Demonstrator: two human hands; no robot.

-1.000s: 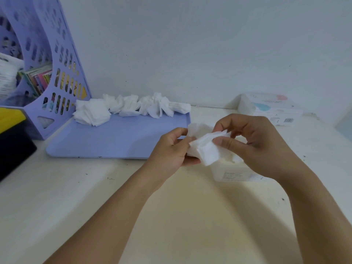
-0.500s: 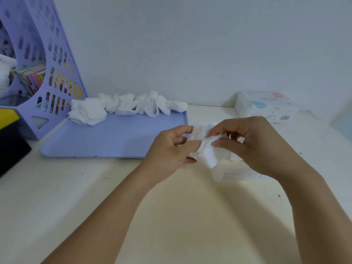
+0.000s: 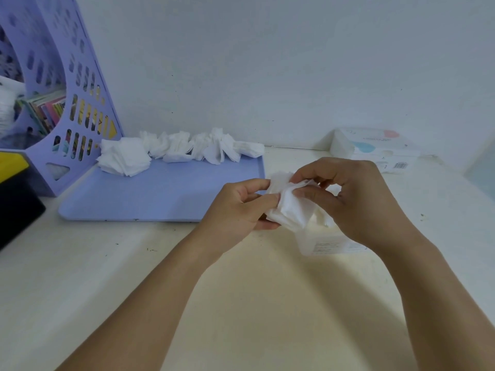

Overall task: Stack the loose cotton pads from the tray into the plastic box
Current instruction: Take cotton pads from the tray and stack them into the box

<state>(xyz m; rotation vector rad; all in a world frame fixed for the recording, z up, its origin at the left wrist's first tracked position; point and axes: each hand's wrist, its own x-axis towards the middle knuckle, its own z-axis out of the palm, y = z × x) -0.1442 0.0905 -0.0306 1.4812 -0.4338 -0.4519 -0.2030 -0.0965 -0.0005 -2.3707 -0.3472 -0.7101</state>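
A bunch of white cotton pads point(image 3: 290, 207) is held between both hands, just right of the tray's near corner. My left hand point(image 3: 238, 207) grips the bunch from the left with thumb and fingers. My right hand point(image 3: 351, 199) pinches it from the right and above. Under my right hand stands the clear plastic box point(image 3: 325, 243), mostly hidden, with a printed label on its front. The lilac tray point(image 3: 150, 199) lies to the left, and several loose cotton pads point(image 3: 176, 151) sit in a row along its far edge.
A lilac perforated file rack point(image 3: 80, 103) with books stands at the far left beside the tray. A black and yellow object point(image 3: 13, 194) is at the left edge. A white carton with pastel print point(image 3: 375, 148) rests by the wall at the right.
Both hands have kept their hold on the bunch of pads and shifted their fingers slightly on it. The pads on the tray have not moved.
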